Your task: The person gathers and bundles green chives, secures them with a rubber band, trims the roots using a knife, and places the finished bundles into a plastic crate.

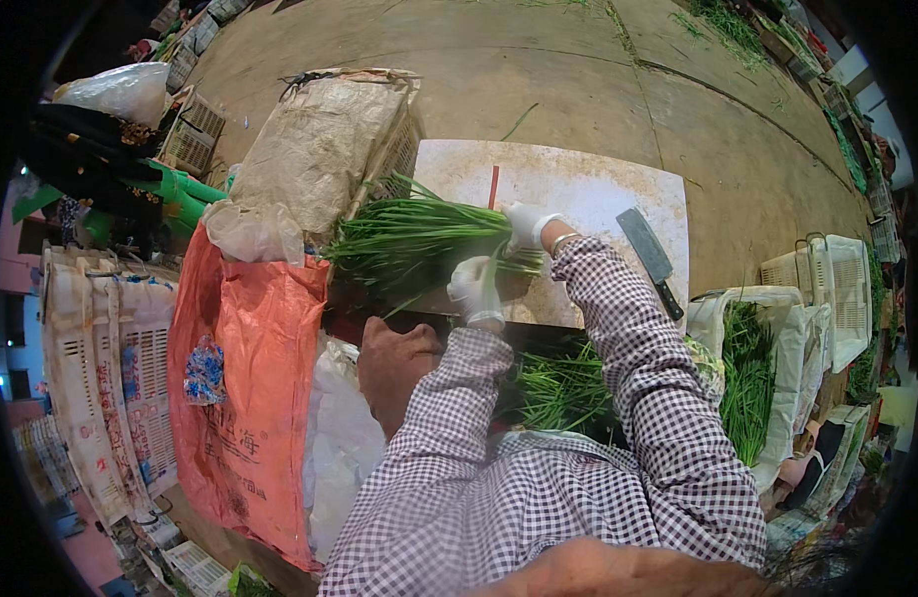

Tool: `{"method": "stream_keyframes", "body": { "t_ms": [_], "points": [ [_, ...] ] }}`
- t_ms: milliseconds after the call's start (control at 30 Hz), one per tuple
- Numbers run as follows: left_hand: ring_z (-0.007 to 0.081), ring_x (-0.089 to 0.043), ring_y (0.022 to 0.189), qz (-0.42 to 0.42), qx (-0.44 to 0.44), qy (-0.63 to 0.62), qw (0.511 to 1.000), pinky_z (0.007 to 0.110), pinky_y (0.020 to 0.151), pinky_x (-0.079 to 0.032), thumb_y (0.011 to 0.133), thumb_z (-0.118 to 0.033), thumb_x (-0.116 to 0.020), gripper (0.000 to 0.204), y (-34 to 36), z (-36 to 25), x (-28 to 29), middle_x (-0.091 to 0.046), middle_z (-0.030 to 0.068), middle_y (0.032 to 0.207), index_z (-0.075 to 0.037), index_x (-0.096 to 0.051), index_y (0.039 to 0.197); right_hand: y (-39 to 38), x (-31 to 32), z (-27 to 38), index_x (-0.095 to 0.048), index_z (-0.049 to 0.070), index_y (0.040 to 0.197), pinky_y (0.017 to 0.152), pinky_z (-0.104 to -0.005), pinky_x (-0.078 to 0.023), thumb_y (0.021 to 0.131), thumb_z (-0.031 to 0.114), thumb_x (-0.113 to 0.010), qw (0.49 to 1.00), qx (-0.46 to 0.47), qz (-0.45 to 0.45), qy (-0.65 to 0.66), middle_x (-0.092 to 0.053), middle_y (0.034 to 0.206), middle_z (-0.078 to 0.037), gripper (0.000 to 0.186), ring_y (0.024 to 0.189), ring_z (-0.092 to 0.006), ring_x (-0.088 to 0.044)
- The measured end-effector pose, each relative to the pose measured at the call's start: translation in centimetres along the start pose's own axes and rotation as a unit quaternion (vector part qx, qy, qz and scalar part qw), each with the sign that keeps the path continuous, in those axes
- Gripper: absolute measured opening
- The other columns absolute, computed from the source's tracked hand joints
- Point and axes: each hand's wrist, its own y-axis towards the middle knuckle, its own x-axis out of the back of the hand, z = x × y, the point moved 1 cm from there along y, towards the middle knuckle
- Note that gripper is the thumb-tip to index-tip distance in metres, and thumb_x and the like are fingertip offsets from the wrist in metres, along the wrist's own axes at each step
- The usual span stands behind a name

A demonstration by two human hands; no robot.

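A large bunch of garlic chives (419, 231) lies across the left part of a white board, its leafy tips pointing left and its stalk ends to the right. My right hand (531, 227), in a white glove, is closed round the stalks near their right end. Nearer to me, my left hand (476, 292), also gloved, is closed on a few green chive strands at the near side of the bunch. A cleaver (646, 249) with a dark handle rests on the board, right of my hands. Just beyond the bunch, a thin red strip (494, 187) lies on the white board (588, 189).
A covered crate (325, 139) stands at the far left of the board. An orange-red sack (255, 388) hangs at my left. More chives (563, 388) sit close to my body, and a lined basket of greens (747, 383) is at my right. Someone in green sleeves (185, 194) is at far left.
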Motion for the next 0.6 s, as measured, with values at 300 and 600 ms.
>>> {"method": "stream_keyframes", "body": {
  "t_ms": [300,600],
  "points": [
    [0.0092,-0.055,0.071,-0.05,0.206,-0.167,0.963,0.024,0.069,-0.046,0.087,-0.012,-0.073,0.008,-3.3,1.9,-1.9,-0.064,-0.0025,0.078,-0.005,-0.069,0.089,-0.1,0.5,0.9,-0.057,-0.002,0.119,0.087,-0.0394,-0.051,0.058,0.034,-0.088,1.0,0.013,0.013,0.019,-0.064,0.112,-0.025,0.078,0.103,-0.0381,-0.063],
    [0.0309,-0.049,0.117,0.124,-0.382,0.335,0.852,0.051,0.101,-0.034,0.072,-0.019,-0.075,0.014,4.3,-4.6,-0.6,-0.057,0.0072,0.118,-0.014,-0.063,0.077,-0.2,-0.1,0.8,-0.06,0.001,0.119,0.09,-0.0392,-0.052,0.062,0.036,-0.088,0.999,0.022,-0.028,-0.031,-0.063,0.119,-0.019,0.073,0.107,-0.0345,-0.063]
  ]
}}
